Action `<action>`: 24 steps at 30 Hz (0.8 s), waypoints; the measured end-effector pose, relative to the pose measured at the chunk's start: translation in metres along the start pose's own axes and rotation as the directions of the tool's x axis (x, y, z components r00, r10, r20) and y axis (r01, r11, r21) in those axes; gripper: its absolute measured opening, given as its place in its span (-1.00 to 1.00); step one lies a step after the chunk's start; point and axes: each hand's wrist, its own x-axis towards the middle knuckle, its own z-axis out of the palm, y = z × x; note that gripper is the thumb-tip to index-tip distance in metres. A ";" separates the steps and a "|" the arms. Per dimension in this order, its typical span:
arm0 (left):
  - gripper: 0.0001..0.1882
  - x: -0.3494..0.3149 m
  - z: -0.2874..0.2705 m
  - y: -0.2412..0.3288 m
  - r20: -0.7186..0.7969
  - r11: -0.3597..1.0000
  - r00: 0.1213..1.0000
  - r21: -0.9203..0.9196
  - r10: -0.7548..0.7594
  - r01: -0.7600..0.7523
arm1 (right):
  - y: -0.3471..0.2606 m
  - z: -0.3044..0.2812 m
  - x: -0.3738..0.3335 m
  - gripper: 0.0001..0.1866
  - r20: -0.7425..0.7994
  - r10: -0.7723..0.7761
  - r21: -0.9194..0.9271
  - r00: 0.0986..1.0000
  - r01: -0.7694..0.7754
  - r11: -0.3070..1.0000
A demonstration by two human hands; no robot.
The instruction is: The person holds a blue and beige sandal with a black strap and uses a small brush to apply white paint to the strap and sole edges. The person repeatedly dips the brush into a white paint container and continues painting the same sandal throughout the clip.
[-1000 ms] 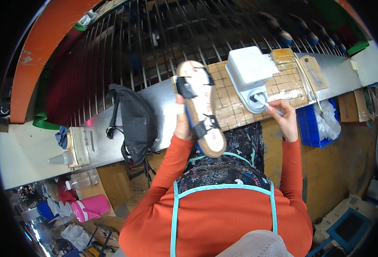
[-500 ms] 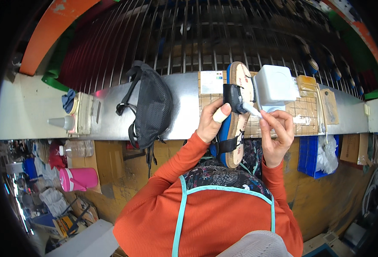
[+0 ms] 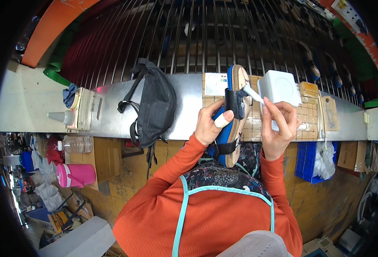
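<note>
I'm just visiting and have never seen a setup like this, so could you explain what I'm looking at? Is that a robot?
No robot here: a person in an orange top is working with a bare left hand and right hand. The view comes from a wide camera worn on the head, looking down, which is why straight edges bend.

The left hand holds a sandal with black straps. The right hand holds a small white tool, its tip at the upper strap; I can't tell whether it touches.

On the metal bench lie a black mesh bag and a cardboard sheet, which carries a white container.
</note>
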 end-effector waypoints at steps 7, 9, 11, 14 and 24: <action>-0.26 0.002 -0.001 0.000 0.012 0.999 1.000 -0.036 -0.015 0.016 | 0.007 -0.002 0.011 -0.74 0.057 0.015 0.165 0.998 -0.024 0.986; -0.27 0.003 -0.003 0.002 0.029 0.998 0.999 -0.054 -0.043 0.044 | 0.011 -0.004 0.014 -0.75 0.107 0.008 0.201 0.994 -0.030 0.979; -0.31 0.003 -0.004 0.006 0.056 0.995 0.997 -0.072 -0.060 0.064 | 0.015 -0.007 0.015 -0.77 0.156 0.017 0.244 0.988 -0.055 0.968; -0.37 0.006 -0.003 0.011 0.074 0.989 0.994 -0.114 -0.086 0.094 | 0.018 -0.011 0.016 -0.78 0.173 -0.045 0.222 0.984 0.006 0.975; -0.33 0.023 -0.003 0.024 0.167 0.979 0.976 -0.127 -0.138 0.160 | 0.028 -0.029 0.038 -0.73 0.211 -0.252 0.145 0.944 0.225 0.964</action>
